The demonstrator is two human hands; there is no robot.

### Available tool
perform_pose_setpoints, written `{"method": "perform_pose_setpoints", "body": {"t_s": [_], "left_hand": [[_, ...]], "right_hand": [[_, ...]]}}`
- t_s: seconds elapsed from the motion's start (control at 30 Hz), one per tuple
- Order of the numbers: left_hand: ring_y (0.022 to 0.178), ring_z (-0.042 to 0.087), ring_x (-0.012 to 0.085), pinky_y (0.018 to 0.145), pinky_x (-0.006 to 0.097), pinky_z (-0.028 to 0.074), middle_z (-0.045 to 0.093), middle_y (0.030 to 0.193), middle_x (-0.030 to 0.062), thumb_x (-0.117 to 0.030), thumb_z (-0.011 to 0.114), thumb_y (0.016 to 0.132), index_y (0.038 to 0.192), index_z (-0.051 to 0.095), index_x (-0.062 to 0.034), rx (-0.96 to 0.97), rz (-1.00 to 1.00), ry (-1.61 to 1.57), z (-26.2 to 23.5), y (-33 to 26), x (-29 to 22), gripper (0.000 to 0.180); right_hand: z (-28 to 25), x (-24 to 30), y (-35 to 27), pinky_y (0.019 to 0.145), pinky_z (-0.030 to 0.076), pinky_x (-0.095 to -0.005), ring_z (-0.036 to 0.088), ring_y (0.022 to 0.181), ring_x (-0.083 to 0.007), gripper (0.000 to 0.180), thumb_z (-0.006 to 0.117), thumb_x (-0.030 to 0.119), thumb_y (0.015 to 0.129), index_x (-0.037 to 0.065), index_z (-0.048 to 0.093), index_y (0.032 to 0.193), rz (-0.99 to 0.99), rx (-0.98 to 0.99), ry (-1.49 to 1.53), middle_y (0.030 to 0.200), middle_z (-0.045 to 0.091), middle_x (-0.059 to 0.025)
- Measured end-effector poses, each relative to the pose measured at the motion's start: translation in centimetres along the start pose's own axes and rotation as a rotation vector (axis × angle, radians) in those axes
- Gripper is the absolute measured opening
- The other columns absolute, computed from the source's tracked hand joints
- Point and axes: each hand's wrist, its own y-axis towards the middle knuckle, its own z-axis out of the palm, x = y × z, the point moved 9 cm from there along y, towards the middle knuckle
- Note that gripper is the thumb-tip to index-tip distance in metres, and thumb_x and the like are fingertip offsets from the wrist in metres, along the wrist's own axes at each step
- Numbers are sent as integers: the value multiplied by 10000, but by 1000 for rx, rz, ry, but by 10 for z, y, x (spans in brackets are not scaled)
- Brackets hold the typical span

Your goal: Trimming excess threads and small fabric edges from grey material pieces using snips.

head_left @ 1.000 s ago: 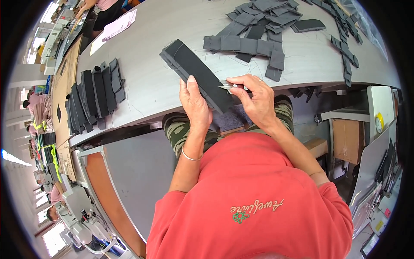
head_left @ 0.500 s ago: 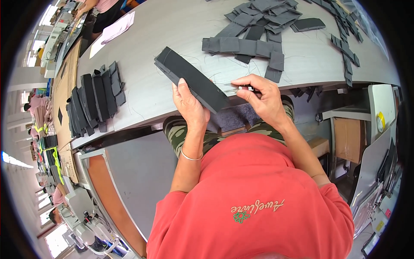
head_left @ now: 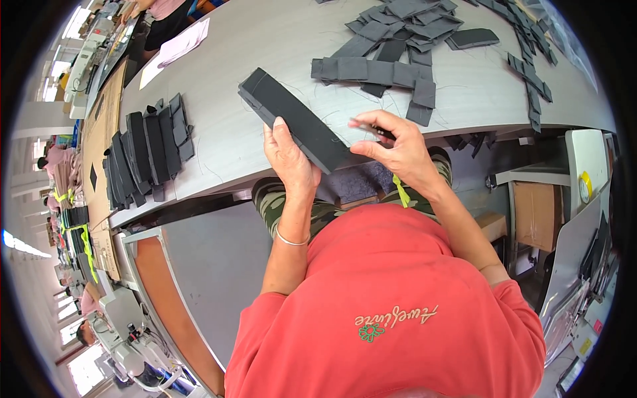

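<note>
My left hand (head_left: 292, 160) grips a thick, dark grey fabric strip (head_left: 295, 118) by its near side, thumb on top. The strip slants over the table's front edge, its far end up to the left. Off its right end, my right hand (head_left: 403, 151) is closed around small dark thread snips (head_left: 382, 132), mostly hidden by the fingers. A yellow-green ribbon (head_left: 401, 191) hangs below that hand. A fine loose thread shows near the strip's right end, and the fingertips are close to it but apart from the fabric.
A row of dark fabric strips (head_left: 147, 149) lies on the table (head_left: 229, 40) at left. More strips (head_left: 398, 71) are heaped at the far middle, with others at far right. Pale cloth (head_left: 186, 43) lies far left. A cardboard box (head_left: 536, 213) stands below on the right.
My right hand has shifted slightly, its thumb and forefinger spreading while the snips tilt back toward the palm. The yellow-green ribbon has come into sight. My left hand and the strip barely moved.
</note>
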Motion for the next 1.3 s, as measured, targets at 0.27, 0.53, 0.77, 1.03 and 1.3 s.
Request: {"method": "perform_pose_setpoints", "body": {"t_s": [0.27, 0.53, 0.77, 1.03, 1.3], "left_hand": [[704, 599, 155, 641, 342, 554, 591, 872, 70, -194, 544, 964, 1075, 496, -51, 43, 25, 49, 8, -3, -1, 188], [747, 590, 163, 691, 319, 539, 585, 912, 61, -182, 592, 940, 1088, 501, -62, 30, -16, -66, -1, -1, -11, 211], [717, 593, 165, 658, 326, 534, 581, 888, 62, -163, 573, 949, 1077, 496, -50, 60, 1, -29, 6, -3, -12, 188], [700, 600, 170, 635, 324, 537, 581, 887, 66, -149, 569, 949, 1086, 492, -52, 50, 20, 15, 2, -5, -10, 184], [745, 599, 171, 662, 322, 541, 584, 905, 74, -154, 568, 950, 1094, 499, -54, 17, 11, -60, -4, -3, -14, 188]], "right_hand": [[5, 9, 2, 529, 376, -263, 461, 573, -97, 123, 643, 130, 866, 22, 605, 821, -195, -28, -104, 667, 550, -3], [-22, -27, 4, 520, 256, -183, 312, 568, -4, 162, 598, 225, 933, 75, 576, 874, 260, -76, 443, 698, 442, 71], [18, -5, 1, 658, 463, -255, 591, 722, -107, 158, 673, 75, 813, 27, 696, 962, 51, 106, -3, 808, 658, -41], [20, 11, 1, 607, 440, -238, 570, 662, -117, 101, 624, 33, 781, 7, 661, 871, -57, 122, -213, 763, 638, -33], [-11, -22, 9, 636, 419, -188, 510, 716, -25, 114, 633, 71, 865, -12, 674, 932, 137, -60, 202, 791, 615, 33]]}}
